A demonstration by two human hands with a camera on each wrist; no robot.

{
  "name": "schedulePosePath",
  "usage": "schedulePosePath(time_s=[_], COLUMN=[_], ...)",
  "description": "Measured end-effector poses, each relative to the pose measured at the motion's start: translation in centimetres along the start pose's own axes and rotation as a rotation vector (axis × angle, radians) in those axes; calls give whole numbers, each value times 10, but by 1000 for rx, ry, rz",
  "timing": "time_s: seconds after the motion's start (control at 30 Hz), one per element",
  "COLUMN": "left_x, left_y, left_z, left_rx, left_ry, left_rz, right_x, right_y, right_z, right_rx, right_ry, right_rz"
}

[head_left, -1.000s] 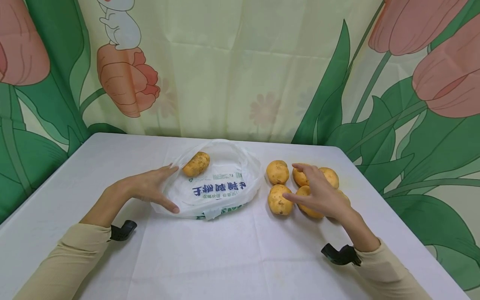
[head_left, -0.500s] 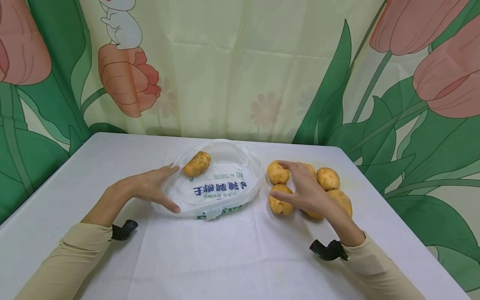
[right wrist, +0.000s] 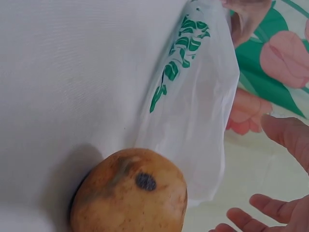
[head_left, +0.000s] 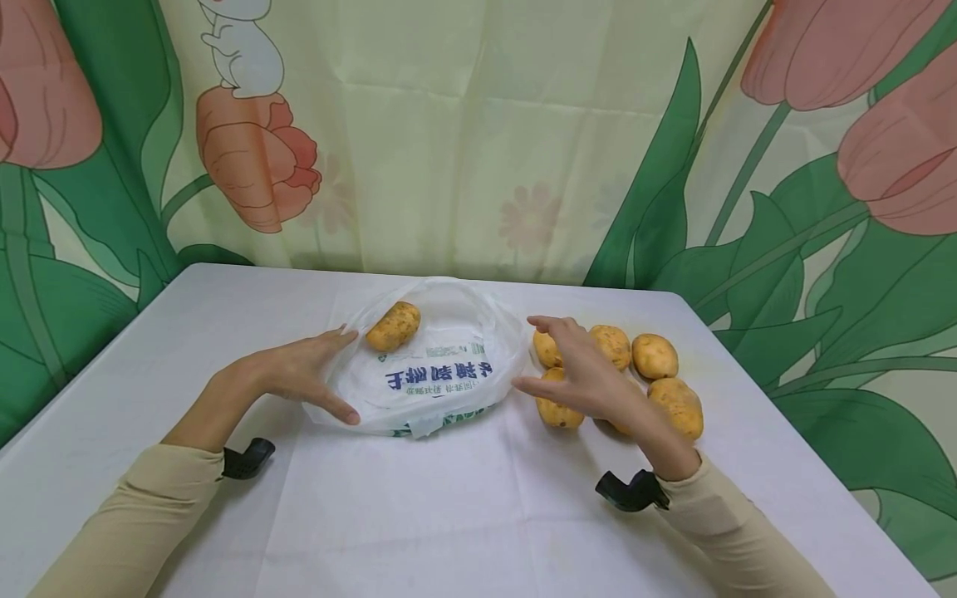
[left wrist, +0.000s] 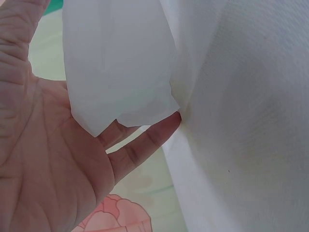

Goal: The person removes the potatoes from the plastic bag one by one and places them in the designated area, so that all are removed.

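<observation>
A white plastic bag (head_left: 508,349) with blue and green print lies with its mouth spread wide. One potato (head_left: 393,326) rests inside, at the bag's left. My left hand (head_left: 302,370) is at the bag's left side, thumb and fingers spread; in the left wrist view the bag's edge (left wrist: 116,63) hangs in front of its fingers. My right hand (head_left: 583,374) hovers over the loose potatoes with its fingers apart, fingertips close to the bag's right side, holding nothing. Partly behind it are two potatoes. In the right wrist view a potato (right wrist: 133,193) with a dark spot appears beside that hand.
Several loose potatoes (head_left: 675,407) lie in a cluster right of the bag on a white-covered table (head_left: 419,515). A curtain (head_left: 449,166) printed with tulips hangs behind the table. Black cameras (head_left: 631,490) sit on both wrists.
My right hand has moved left across the potatoes toward the bag, uncovering the ones at the right. The left hand, the bag and the potatoes stay in place.
</observation>
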State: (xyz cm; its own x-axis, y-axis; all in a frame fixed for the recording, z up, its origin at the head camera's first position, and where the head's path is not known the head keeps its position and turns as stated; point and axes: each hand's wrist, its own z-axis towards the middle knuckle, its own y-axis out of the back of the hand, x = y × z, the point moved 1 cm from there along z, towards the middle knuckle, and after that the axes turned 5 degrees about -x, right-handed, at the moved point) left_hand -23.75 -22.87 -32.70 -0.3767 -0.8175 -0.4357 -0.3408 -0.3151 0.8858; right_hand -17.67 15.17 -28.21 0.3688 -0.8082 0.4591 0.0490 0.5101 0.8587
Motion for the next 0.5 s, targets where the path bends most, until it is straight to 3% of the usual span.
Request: schedulePosePath(time_s=[0.3,0.5], left_x=[-1,-1], left_y=[0,1], left_z=[1,0], left_rx=[8,13], left_ry=[27,31], left_rz=[2,-6], right_x=[11,21], right_y=[-10,-15], right_z=[7,14], right_rx=[-7,-59], right_ry=[45,103], right_rz=[90,155])
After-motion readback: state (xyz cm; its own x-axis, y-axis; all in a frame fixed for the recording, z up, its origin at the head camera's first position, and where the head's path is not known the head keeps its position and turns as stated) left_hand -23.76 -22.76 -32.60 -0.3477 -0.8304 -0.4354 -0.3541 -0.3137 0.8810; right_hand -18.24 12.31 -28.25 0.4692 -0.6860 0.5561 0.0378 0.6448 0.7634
